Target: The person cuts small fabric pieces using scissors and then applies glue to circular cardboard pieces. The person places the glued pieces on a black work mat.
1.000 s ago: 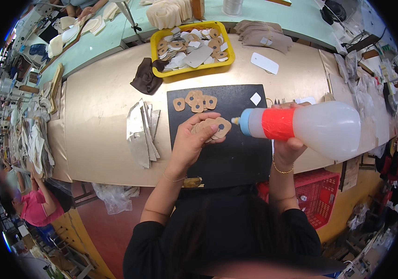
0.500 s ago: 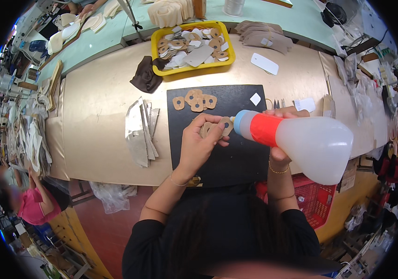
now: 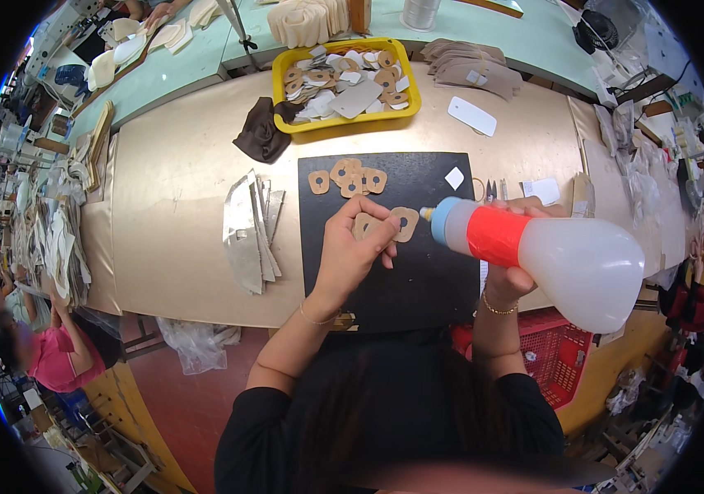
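Observation:
My left hand (image 3: pixel 349 257) pinches small tan pieces with dark centres, above a black mat (image 3: pixel 418 288). One tan piece (image 3: pixel 408 213) sticks out to the right past the fingertips; others lie partly under the fingers. Wrapped round a translucent white squeeze bottle (image 3: pixel 587 263) is my right hand (image 3: pixel 510 286). The bottle has a red band and a pale blue cap, and lies nearly level. Its narrow tip points left, a short gap from the held piece. Beyond my left hand, several similar tan pieces (image 3: pixel 352 183) rest on the mat, some overlapping.
A yellow tray (image 3: pixel 352 126) of mixed tan and white pieces stands behind the mat, beside a dark cloth (image 3: pixel 263 132). Metal plates (image 3: pixel 245 235) lie left. A white diamond piece (image 3: pixel 454 178), scissors (image 3: pixel 491 189) and a white card (image 3: pixel 472 116) are right. A red basket (image 3: pixel 562 354) sits below.
The bottle has moved right with my right hand, so its tip is now apart from the tan piece it was at. My left hand has kept its pinch and barely moved.

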`<action>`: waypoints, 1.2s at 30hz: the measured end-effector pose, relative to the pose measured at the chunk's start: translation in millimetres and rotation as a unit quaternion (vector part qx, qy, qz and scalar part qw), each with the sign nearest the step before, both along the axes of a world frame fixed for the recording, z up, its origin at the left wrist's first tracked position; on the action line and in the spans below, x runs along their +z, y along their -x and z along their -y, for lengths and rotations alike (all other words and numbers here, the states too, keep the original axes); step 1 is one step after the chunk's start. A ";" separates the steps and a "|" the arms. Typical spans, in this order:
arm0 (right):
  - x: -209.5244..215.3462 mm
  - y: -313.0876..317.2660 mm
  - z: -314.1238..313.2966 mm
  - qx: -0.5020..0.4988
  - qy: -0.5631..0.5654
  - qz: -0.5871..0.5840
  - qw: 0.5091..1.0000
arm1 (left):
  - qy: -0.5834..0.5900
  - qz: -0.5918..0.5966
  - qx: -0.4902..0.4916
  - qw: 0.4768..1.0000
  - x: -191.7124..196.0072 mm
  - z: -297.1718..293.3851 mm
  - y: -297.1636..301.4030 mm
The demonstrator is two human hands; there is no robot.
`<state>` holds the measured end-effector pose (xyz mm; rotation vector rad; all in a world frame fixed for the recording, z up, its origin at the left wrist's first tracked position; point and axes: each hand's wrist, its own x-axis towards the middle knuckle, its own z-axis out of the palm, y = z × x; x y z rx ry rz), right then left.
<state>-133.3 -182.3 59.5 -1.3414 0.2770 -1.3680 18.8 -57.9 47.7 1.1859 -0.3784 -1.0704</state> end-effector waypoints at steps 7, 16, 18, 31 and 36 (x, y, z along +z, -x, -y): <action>-2.8 4.3 -8.1 0.054 -0.003 -0.012 0.998 | -0.017 0.051 0.034 0.998 0.4 6.0 3.4; -6.5 1.5 -11.9 0.034 0.030 -0.087 0.995 | -0.022 0.125 0.050 0.991 0.6 4.3 8.4; -4.7 4.1 -12.4 0.056 -0.021 -0.108 0.992 | -0.020 0.121 0.049 0.991 0.8 3.3 8.3; -3.4 -8.3 3.6 -0.016 -0.005 -0.043 0.999 | -0.019 0.120 0.028 0.992 4.9 3.1 12.1; -7.3 -8.0 8.1 -0.045 0.027 -0.070 0.996 | -0.026 0.111 0.021 0.993 3.0 2.4 12.1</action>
